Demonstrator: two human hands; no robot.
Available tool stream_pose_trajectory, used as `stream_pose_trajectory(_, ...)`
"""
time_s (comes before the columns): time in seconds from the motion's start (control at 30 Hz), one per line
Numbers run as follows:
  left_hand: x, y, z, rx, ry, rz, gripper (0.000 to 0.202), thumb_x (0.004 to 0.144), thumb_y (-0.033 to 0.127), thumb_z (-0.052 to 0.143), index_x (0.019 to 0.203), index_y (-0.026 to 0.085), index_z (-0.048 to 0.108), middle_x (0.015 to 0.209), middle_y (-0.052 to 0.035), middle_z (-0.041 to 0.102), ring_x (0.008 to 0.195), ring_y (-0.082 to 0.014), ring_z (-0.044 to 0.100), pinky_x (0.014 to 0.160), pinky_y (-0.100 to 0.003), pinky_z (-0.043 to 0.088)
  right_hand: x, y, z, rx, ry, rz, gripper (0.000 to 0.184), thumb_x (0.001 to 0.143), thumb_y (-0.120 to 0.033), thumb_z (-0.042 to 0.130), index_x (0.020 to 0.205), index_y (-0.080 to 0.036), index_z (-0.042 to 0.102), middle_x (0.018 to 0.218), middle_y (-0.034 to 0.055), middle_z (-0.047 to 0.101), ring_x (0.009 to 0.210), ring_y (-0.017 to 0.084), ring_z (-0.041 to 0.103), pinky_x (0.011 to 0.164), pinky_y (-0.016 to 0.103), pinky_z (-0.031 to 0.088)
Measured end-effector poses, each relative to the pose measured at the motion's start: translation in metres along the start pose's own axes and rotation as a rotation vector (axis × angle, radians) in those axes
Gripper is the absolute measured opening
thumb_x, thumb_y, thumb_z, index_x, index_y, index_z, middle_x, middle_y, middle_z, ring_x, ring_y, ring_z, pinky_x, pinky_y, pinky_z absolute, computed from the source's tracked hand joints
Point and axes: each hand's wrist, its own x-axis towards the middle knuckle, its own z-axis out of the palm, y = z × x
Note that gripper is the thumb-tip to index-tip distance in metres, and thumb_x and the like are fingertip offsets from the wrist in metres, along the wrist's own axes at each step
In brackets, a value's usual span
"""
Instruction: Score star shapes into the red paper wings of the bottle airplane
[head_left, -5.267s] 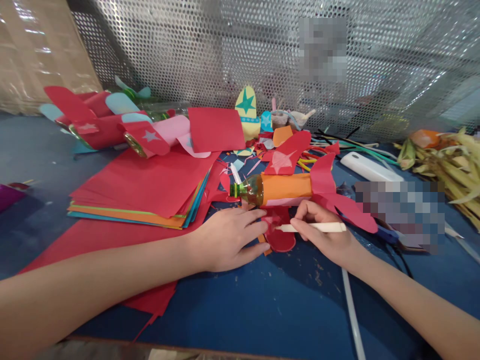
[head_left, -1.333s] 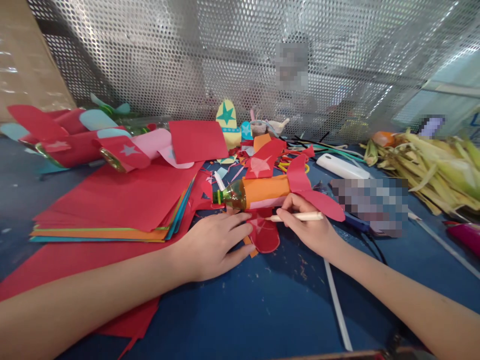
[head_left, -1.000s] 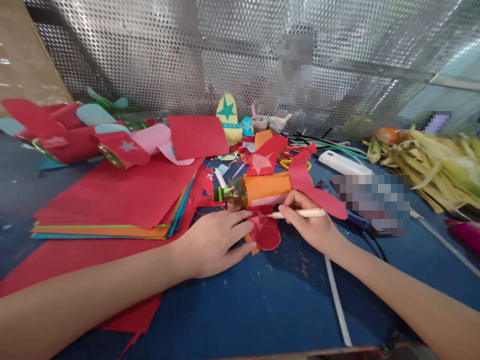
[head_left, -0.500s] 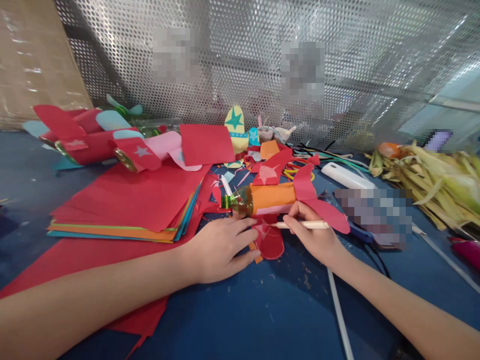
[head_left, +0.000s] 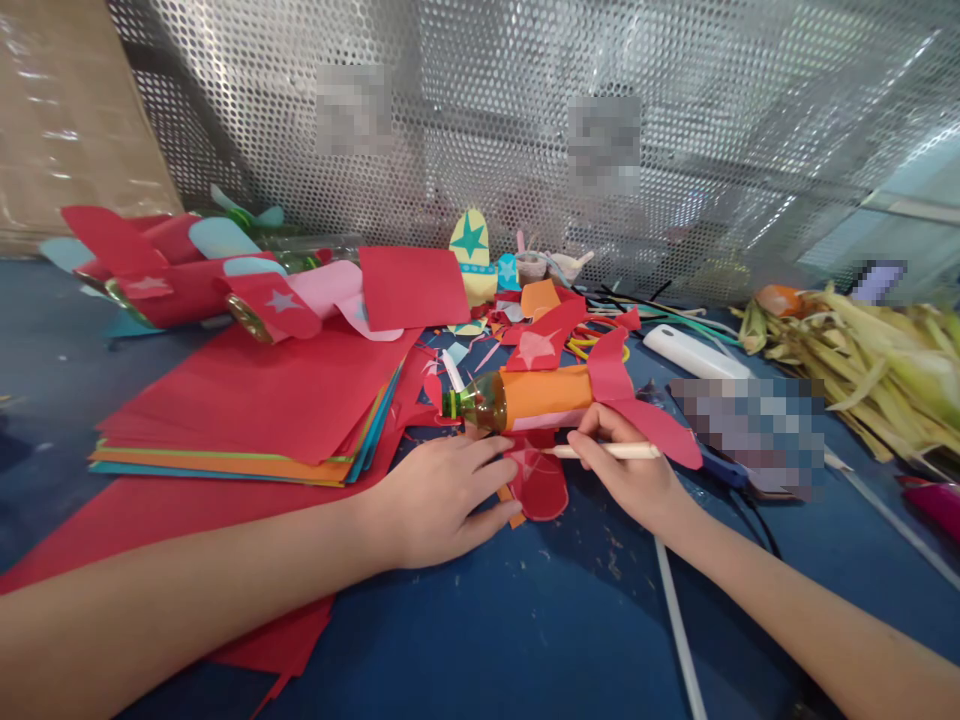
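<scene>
A plastic bottle [head_left: 547, 392] wrapped in orange and pink paper lies on its side, its green cap pointing left. Red paper wings and a red paper tail [head_left: 611, 370] are attached to it. My right hand [head_left: 634, 465] pinches a pale pencil [head_left: 611, 451], whose tip touches the near red wing [head_left: 546, 485] beside a star shape there. My left hand [head_left: 450, 500] lies flat, fingers spread, with the fingertips on the left edge of that wing. A small orange paper strip [head_left: 516, 516] shows under the wing's left side.
To the left lies a stack of coloured paper [head_left: 247, 410], red on top. Behind it stand finished-looking paper-covered bottle planes [head_left: 195, 275]. Paper scraps, a white glue gun [head_left: 697, 352], a blurred-out phone-like object [head_left: 750, 440] and dry corn husks [head_left: 862, 370] spread to the right. A perforated metal panel [head_left: 480, 130] rises behind.
Almost nothing differs. The pencil and my right hand have shifted very slightly to the right; my left hand stays on the wing.
</scene>
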Motion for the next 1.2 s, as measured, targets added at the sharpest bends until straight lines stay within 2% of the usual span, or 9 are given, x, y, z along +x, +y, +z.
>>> stream_pose_trajectory(0.27, 0.001, 0.0, -0.001, -0.003, 0.001, -0.002, 0.033, 0.098, 0.037, 0.035, 0.103, 0.015, 0.06, 0.111, -0.0128, 0.064, 0.09, -0.0232, 0.064, 0.078, -0.038, 0.053, -0.001, -0.001, 0.001, 0.01, -0.003, 0.028, 0.023, 0.083, -0.032, 0.051, 0.066, -0.024, 0.04, 0.055, -0.0059, 0.043, 0.053, 0.014, 0.051, 0.055, 0.026, 0.04)
stream_pose_trajectory(0.47, 0.0, -0.001, 0.001, -0.016, 0.022, 0.004, 0.033, 0.097, 0.036, 0.036, 0.102, 0.014, 0.06, 0.112, -0.0137, 0.063, 0.091, -0.0246, 0.064, 0.079, -0.039, 0.053, 0.0, 0.0, 0.001, 0.008, -0.009, -0.023, 0.023, 0.084, -0.032, 0.05, 0.065, -0.023, 0.04, 0.056, -0.0053, 0.043, 0.054, 0.013, 0.049, 0.056, 0.027, 0.041)
stream_pose_trajectory(0.67, -0.002, 0.002, -0.001, -0.012, 0.046, -0.003, 0.035, 0.097, 0.037, 0.035, 0.104, 0.013, 0.059, 0.112, -0.0146, 0.064, 0.093, -0.0251, 0.064, 0.08, -0.04, 0.054, -0.002, 0.0, 0.0, 0.046, -0.046, 0.013, 0.024, 0.086, -0.031, 0.048, 0.067, -0.024, 0.037, 0.057, -0.0054, 0.04, 0.051, 0.012, 0.046, 0.051, 0.025, 0.039)
stream_pose_trajectory(0.9, -0.005, 0.008, -0.004, 0.002, -0.027, -0.087, 0.033, 0.097, 0.035, 0.035, 0.11, 0.014, 0.058, 0.117, -0.0137, 0.063, 0.092, -0.0257, 0.063, 0.074, -0.039, 0.056, -0.005, -0.007, -0.001, 0.003, -0.038, 0.054, 0.019, 0.088, -0.028, 0.046, 0.07, -0.024, 0.043, 0.059, -0.0029, 0.045, 0.053, 0.014, 0.05, 0.048, 0.027, 0.037)
stream_pose_trajectory(1.07, -0.004, 0.009, -0.005, 0.0, -0.063, -0.068, 0.03, 0.095, 0.033, 0.041, 0.112, 0.015, 0.057, 0.116, -0.0148, 0.062, 0.089, -0.0269, 0.063, 0.069, -0.041, 0.056, -0.006, -0.008, -0.003, -0.021, -0.01, 0.017, 0.019, 0.088, -0.028, 0.047, 0.07, -0.023, 0.043, 0.058, -0.0039, 0.043, 0.048, 0.013, 0.046, 0.047, 0.026, 0.036)
stream_pose_trajectory(1.2, -0.003, 0.008, -0.005, 0.029, -0.059, -0.037, 0.032, 0.095, 0.034, 0.039, 0.115, 0.017, 0.057, 0.12, -0.0154, 0.061, 0.089, -0.0278, 0.063, 0.07, -0.043, 0.056, -0.007, -0.001, -0.004, -0.024, -0.049, 0.041, 0.02, 0.09, -0.029, 0.047, 0.072, -0.023, 0.043, 0.059, -0.0044, 0.044, 0.05, 0.012, 0.047, 0.049, 0.025, 0.036)
